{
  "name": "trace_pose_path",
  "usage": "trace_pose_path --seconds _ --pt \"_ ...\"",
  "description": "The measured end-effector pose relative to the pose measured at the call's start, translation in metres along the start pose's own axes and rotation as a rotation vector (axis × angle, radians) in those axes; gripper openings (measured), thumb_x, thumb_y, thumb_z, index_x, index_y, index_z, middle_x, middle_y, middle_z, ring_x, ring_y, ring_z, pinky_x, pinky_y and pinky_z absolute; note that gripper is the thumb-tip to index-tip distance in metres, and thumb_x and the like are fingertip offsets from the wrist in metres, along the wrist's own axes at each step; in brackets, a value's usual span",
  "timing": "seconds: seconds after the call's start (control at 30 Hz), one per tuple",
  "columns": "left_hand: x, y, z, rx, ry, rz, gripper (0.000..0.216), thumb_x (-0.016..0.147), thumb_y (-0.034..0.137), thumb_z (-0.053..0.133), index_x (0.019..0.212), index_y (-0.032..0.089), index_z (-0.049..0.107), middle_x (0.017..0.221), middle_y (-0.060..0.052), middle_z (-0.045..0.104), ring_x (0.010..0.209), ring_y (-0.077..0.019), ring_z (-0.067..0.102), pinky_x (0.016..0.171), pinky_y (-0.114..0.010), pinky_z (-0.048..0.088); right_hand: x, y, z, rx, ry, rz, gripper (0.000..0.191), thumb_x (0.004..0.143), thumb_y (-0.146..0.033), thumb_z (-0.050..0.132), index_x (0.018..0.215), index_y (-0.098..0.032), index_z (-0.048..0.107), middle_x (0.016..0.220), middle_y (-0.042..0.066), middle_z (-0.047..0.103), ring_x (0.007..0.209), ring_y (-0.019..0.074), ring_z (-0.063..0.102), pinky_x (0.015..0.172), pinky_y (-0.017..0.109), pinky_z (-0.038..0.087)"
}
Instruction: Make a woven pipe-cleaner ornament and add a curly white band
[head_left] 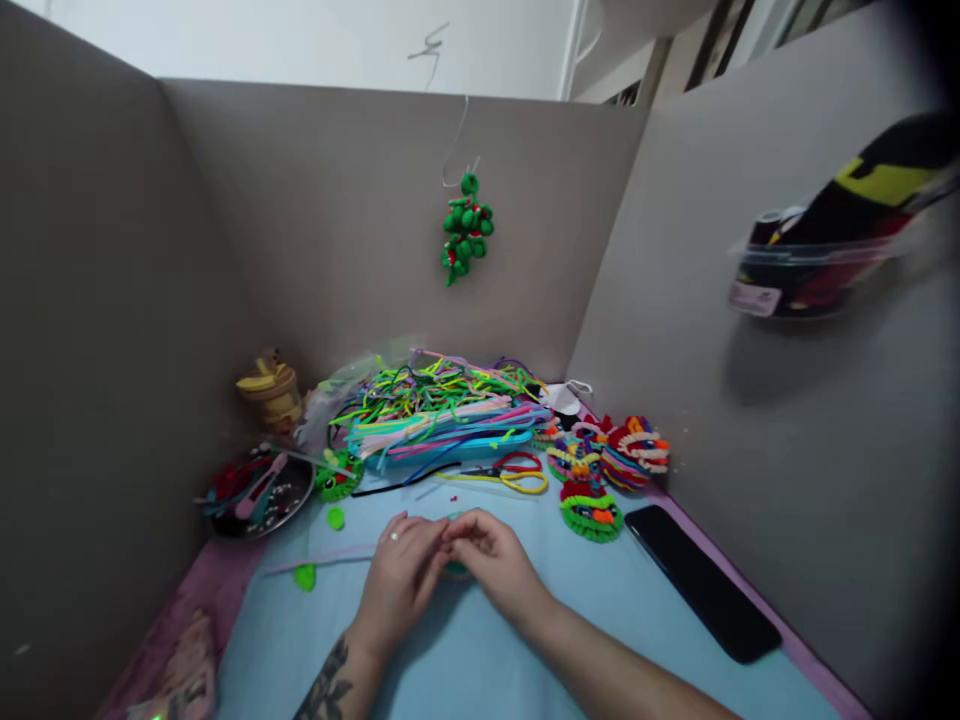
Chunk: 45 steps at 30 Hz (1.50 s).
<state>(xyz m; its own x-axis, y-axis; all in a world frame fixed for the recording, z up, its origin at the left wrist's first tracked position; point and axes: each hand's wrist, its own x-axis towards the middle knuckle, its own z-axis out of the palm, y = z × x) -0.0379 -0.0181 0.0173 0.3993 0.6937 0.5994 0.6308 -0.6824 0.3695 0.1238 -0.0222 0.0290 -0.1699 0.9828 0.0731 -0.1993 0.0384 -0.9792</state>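
Note:
My left hand (405, 568) and my right hand (491, 558) meet above the light blue mat, fingertips pinched together. A small teal-green piece (456, 568) shows beneath and between the fingers; most of it is hidden, so its kind is unclear. From behind my left hand a lilac pipe cleaner (322, 558) runs out to the left; whether the fingers hold it cannot be seen. Two bright green fuzzy pieces, an oval one (304, 577) and a rounder one (335, 518), lie to the left. Beyond the hands rest scissors (517, 476) with red and yellow handles.
A heap of colourful pipe cleaners (450, 410) stands at the back. A metal bowl (304, 490) with tools is at left, near a green fuzzy figure (339, 475). Several finished fuzzy pieces (591, 515) and a black phone (701, 580) lie at right. Grey partitions (360, 230) enclose the table.

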Motion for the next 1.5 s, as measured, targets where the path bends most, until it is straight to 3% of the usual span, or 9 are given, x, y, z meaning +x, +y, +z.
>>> trace_pose_path --seconds 0.17,0.3,0.43,0.7,0.9,1.17,1.3,1.37,1.5 --pt "-0.001 -0.007 0.004 -0.039 0.019 -0.014 0.021 0.089 0.017 0.050 0.107 0.022 0.060 0.077 -0.004 0.067 0.072 -0.0174 0.061 0.067 -0.030 0.050 0.000 -0.012 -0.017 -0.137 0.051 -0.092 0.009 0.079 -0.030 0.058 0.085 -0.026 0.064 0.085 0.004 0.068 0.079 0.0208 0.065 0.074 0.035 0.052" --pt "-0.001 -0.010 0.005 -0.042 0.059 -0.066 0.018 0.089 0.018 0.050 0.102 0.020 0.062 0.077 -0.005 0.067 0.072 -0.0173 0.061 0.066 -0.029 0.049 0.037 -0.039 -0.044 -0.473 0.205 -0.255 0.017 0.087 -0.029 0.048 0.088 -0.023 0.064 0.083 0.005 0.068 0.078 0.0207 0.065 0.071 0.032 0.052" --pt "-0.001 -0.013 0.007 -0.041 0.060 -0.104 0.017 0.089 0.021 0.050 0.098 0.019 0.064 0.078 -0.006 0.068 0.072 -0.0178 0.062 0.068 -0.030 0.050 0.111 -0.070 -0.056 -1.104 0.024 -0.360 0.037 0.086 -0.007 0.035 0.111 -0.019 0.061 0.117 0.009 0.064 0.111 0.0185 0.057 0.096 0.032 0.043" --pt "-0.004 -0.012 0.005 -0.033 0.136 -0.108 0.014 0.089 0.018 0.052 0.097 0.018 0.064 0.077 -0.004 0.067 0.071 -0.0156 0.061 0.065 -0.027 0.049 0.206 -0.066 -0.048 -1.376 -0.332 -0.206 0.035 0.059 -0.011 0.073 0.094 -0.017 0.070 0.099 0.011 0.071 0.095 0.0276 0.064 0.081 0.031 0.048" --pt "-0.006 -0.009 0.004 -0.059 0.108 -0.082 0.017 0.088 0.015 0.052 0.101 0.018 0.063 0.078 -0.005 0.068 0.072 -0.0163 0.061 0.066 -0.028 0.048 0.237 -0.107 -0.058 -1.423 -0.323 -0.202 0.027 0.080 -0.029 0.060 0.105 -0.019 0.066 0.105 0.004 0.070 0.093 0.0196 0.063 0.076 0.023 0.045" --pt "-0.006 -0.007 0.000 -0.082 0.143 -0.115 0.016 0.088 0.016 0.053 0.100 0.019 0.063 0.080 -0.004 0.069 0.073 -0.0165 0.061 0.067 -0.029 0.048 0.229 -0.121 -0.080 -1.490 -0.454 -0.144 0.036 0.074 -0.033 0.066 0.107 -0.018 0.066 0.103 0.005 0.070 0.092 0.0212 0.062 0.077 0.025 0.045" --pt "-0.005 -0.005 0.001 -0.091 0.129 -0.117 0.015 0.088 0.016 0.053 0.099 0.019 0.063 0.079 -0.004 0.069 0.073 -0.0169 0.061 0.067 -0.029 0.048 0.201 -0.090 -0.091 -1.459 -0.711 -0.101 0.093 0.052 -0.039 0.082 0.135 -0.020 0.046 0.132 0.008 0.056 0.112 0.0256 0.057 0.089 0.027 0.045" --pt "-0.005 -0.004 0.001 -0.086 0.126 -0.116 0.014 0.088 0.017 0.053 0.098 0.019 0.064 0.079 -0.005 0.069 0.072 -0.0170 0.061 0.066 -0.029 0.048 0.192 -0.076 -0.094 -1.506 -0.678 -0.088 0.105 0.049 -0.037 0.083 0.142 -0.018 0.036 0.137 0.013 0.051 0.118 0.0295 0.053 0.094 0.031 0.043" --pt "-0.005 -0.006 0.002 -0.089 0.147 -0.129 0.014 0.088 0.018 0.053 0.097 0.019 0.064 0.082 -0.005 0.070 0.074 -0.0166 0.063 0.068 -0.029 0.050 0.196 -0.069 -0.099 -1.541 -0.610 -0.086 0.085 0.049 -0.027 0.083 0.129 -0.022 0.052 0.121 0.009 0.063 0.108 0.0300 0.060 0.087 0.031 0.046"
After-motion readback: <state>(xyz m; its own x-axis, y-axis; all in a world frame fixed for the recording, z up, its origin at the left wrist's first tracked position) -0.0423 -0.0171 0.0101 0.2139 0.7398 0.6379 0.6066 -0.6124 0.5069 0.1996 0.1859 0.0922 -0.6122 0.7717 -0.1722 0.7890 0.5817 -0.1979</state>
